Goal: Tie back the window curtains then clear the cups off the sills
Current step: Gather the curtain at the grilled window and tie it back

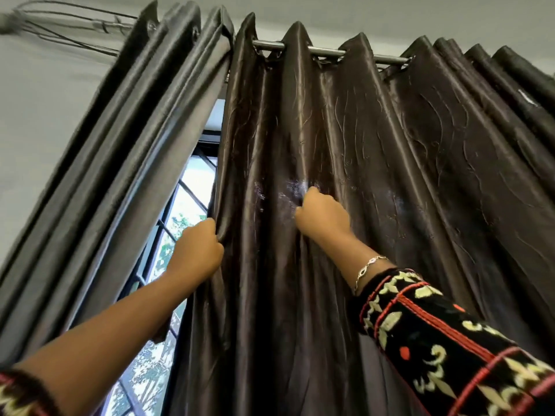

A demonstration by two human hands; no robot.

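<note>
Your left hand (pixel 196 250) curls round the leading edge of the dark brown, glossy embroidered curtain (pixel 390 175). Your right hand (pixel 322 217), a thin silver bracelet (pixel 371 265) at its wrist, bunches a fold further in. The fingertips of both are buried in cloth. The curtain hangs by eyelets from a grey metal rod (pixel 327 51), its lower part cut off by the frame. Just left, a pleated grey satin curtain (pixel 144 130) hangs gathered. Between the two panels a narrow gap shows a bright barred window (pixel 186 211). Your black patterned sleeve (pixel 450 340) covers the lower right corner.
</note>
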